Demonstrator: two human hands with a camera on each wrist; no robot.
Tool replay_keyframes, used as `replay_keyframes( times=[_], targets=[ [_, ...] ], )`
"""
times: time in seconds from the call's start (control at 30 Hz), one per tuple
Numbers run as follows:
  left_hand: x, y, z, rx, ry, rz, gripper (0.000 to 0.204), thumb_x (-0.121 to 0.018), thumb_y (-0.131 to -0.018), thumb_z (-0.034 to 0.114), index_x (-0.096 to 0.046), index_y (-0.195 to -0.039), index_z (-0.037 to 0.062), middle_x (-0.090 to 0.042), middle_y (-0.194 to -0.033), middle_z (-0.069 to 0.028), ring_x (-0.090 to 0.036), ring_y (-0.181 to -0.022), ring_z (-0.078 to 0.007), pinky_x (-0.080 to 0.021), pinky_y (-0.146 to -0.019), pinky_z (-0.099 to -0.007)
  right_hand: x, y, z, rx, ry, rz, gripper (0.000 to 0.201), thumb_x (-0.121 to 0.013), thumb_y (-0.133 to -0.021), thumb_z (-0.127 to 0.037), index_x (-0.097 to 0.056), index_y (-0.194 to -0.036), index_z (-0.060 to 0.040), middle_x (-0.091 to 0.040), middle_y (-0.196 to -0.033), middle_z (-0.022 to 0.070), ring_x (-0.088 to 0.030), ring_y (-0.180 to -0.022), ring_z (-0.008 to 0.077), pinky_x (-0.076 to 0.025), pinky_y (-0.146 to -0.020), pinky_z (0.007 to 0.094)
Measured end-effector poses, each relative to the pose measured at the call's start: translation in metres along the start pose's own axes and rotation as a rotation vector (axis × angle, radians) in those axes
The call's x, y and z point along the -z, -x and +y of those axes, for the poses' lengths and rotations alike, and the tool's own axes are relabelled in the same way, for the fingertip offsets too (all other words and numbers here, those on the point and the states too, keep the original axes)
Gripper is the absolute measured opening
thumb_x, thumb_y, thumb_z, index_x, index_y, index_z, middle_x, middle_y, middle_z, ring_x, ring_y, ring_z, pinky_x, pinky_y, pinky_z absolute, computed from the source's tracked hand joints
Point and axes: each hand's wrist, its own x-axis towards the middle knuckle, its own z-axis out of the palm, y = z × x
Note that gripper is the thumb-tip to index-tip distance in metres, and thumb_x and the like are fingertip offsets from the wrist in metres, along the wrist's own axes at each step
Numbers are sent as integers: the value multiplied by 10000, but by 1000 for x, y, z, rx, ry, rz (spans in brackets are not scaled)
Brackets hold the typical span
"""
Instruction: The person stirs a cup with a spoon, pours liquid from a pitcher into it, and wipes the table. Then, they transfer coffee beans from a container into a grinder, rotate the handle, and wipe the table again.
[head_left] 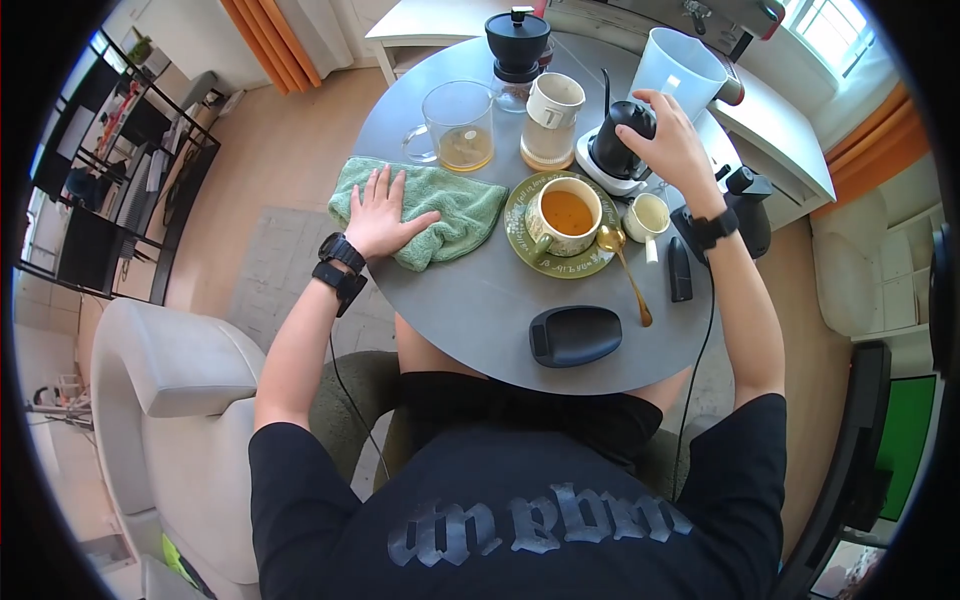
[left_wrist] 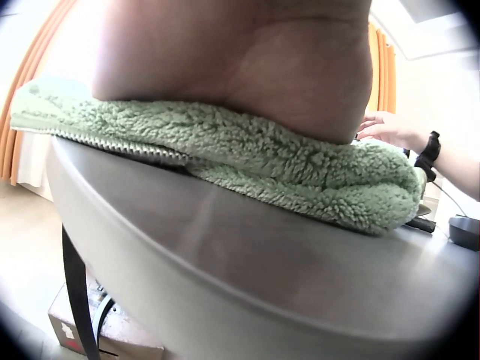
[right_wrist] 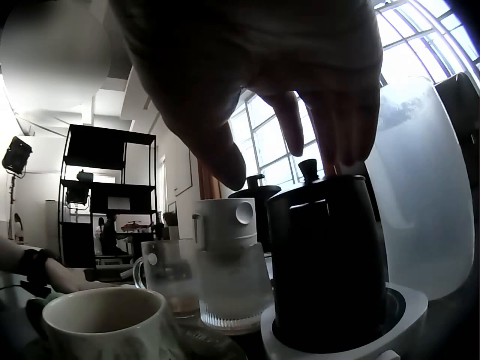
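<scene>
My left hand (head_left: 383, 215) lies flat with spread fingers on a folded green towel (head_left: 462, 222) at the table's left edge. In the left wrist view its heel presses into the pile of the towel (left_wrist: 300, 169). My right hand (head_left: 672, 150) arches over a black gooseneck kettle (head_left: 612, 152) on a white base (head_left: 590, 165). From the right wrist, the thumb and fingers (right_wrist: 229, 161) hang loosely apart around the top of the kettle (right_wrist: 322, 262). The lid knob (right_wrist: 308, 171) shows between them, not pinched.
Near the kettle stand a translucent pitcher (head_left: 690, 65), a glass carafe (head_left: 548, 140), a glass mug (head_left: 430, 115) and a black-topped grinder (head_left: 517, 40). In front are a tea-filled cup (head_left: 548, 237) on a green saucer (head_left: 520, 218), a gold spoon (head_left: 640, 295), a small creamer (head_left: 650, 213) and a black tray (head_left: 575, 337).
</scene>
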Motion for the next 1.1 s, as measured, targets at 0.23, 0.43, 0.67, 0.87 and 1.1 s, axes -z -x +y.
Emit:
replay_keyframes(
  times=[0.23,0.43,0.67,0.87,1.1],
  targets=[
    [-1,-1,0,4,-2,6,1128,-481,-846,834,-251,-1595,22,-164,-1669,-234,-105,-1561,-374,-64,-1233,-594,-14,-13,10,-248,69,-186,851,-718,-784,-635,-573,-1329,1,-654,-1249,261,-640,-1178,364,-508,-991,419],
    [-1,-1,0,3,-8,10,1122,-487,-848,831,-253,-1593,25,-169,-1666,-236,-108,-1560,-377,-70,-1232,-595,-15,-19,0,-312,135,-281,872,-665,-796,-707,-605,-1277,18,-715,-1106,247,-683,-1088,379,-539,-929,420],
    [-1,-1,0,-4,-19,8,1119,-485,-853,829,-244,-1596,27,-168,-1666,-235,-102,-1560,-380,-69,-1233,-592,-15,-14,7,-234,96,-253,852,-645,-837,-694,-572,-1302,16,-709,-1124,252,-693,-1057,400,-542,-921,437],
    [-1,-1,0,-5,-18,4,1122,-484,-855,826,-230,-1599,25,-168,-1665,-236,-97,-1561,-380,-64,-1234,-588,-25,-10,12,-243,94,-206,895,-669,-809,-693,-527,-1335,17,-686,-1163,277,-691,-1072,395,-546,-921,444],
    [0,0,1,-5,-15,0,1122,-485,-858,821,-226,-1599,20,-169,-1665,-237,-94,-1562,-377,-60,-1234,-585,-22,-9,5,-271,115,-230,914,-675,-789,-708,-551,-1323,24,-706,-1089,283,-697,-1068,382,-559,-900,444]
  ],
)
